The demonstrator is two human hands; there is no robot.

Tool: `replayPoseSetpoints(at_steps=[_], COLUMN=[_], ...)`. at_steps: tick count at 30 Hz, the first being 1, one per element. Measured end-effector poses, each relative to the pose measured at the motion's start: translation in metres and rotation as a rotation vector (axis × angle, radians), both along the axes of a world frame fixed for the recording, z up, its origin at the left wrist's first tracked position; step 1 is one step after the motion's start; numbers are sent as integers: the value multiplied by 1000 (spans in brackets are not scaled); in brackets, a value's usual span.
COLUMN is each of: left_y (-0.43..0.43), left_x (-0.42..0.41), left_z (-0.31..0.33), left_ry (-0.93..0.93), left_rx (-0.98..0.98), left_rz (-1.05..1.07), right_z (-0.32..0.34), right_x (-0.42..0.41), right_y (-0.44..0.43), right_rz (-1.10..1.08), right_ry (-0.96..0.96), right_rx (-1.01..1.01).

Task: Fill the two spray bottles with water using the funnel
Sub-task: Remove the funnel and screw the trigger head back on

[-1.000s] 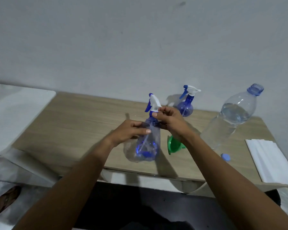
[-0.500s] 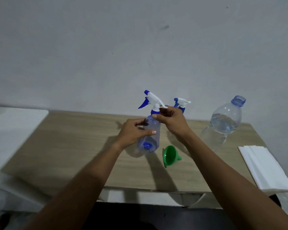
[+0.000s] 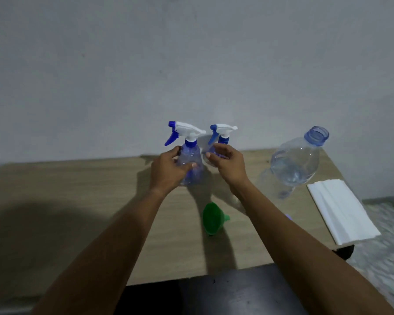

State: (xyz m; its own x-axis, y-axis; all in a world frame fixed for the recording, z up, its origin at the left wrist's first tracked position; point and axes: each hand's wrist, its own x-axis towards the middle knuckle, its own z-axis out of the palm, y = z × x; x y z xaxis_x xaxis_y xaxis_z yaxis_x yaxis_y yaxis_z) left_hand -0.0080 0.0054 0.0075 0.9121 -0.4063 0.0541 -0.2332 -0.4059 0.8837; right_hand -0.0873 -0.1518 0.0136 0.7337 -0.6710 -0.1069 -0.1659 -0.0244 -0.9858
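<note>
Hands: left hand (image 3: 168,172) grips the near spray bottle (image 3: 190,165) round its clear body, with the thumb across the front and the fingers wrapped behind. Right hand (image 3: 231,165) is released, fingers loosely curved, nothing in it. It sits just right of that bottle; can't tell if the fingertips touch it.

Near spray bottle stands upright on the counter (image 3: 77,201), white-and-blue trigger head on, nozzle pointing left. Fill level not readable.

Everything else, relative to the near spray bottle:
- Second spray bottle (image 3: 222,135): just behind and to the right, close to the wall (image 3: 191,64). Upright, head on, lower body hidden by the right hand.
- Funnel (image 3: 213,220): green, lying on its side on the counter, toward the person and slightly right. Apart from the bottle, neither hand on it.
- Water bottle (image 3: 296,162): large, clear, uncapped, partly filled, well to the right, beyond the right hand.
- Small pale-blue cap (image 3: 288,216): on the counter to the right and nearer the person, mostly hidden by the right forearm.
- Folded white paper (image 3: 341,210): farthest right, at the counter's edge.
</note>
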Motion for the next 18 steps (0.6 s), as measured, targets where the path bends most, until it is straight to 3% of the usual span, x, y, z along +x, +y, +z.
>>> replayPoseSetpoints(at_steps=[6, 18], left_y=[-22, -38], left_x=[25, 44], left_z=[-30, -37], left_ry=[-60, -78], left_rx=[-13, -29], left_rz=[69, 100], right_z=[-20, -36], right_x=[27, 54], right_y=[-27, -39], right_rz=[-181, -239], right_ry=[61, 46], right_rx=[51, 17])
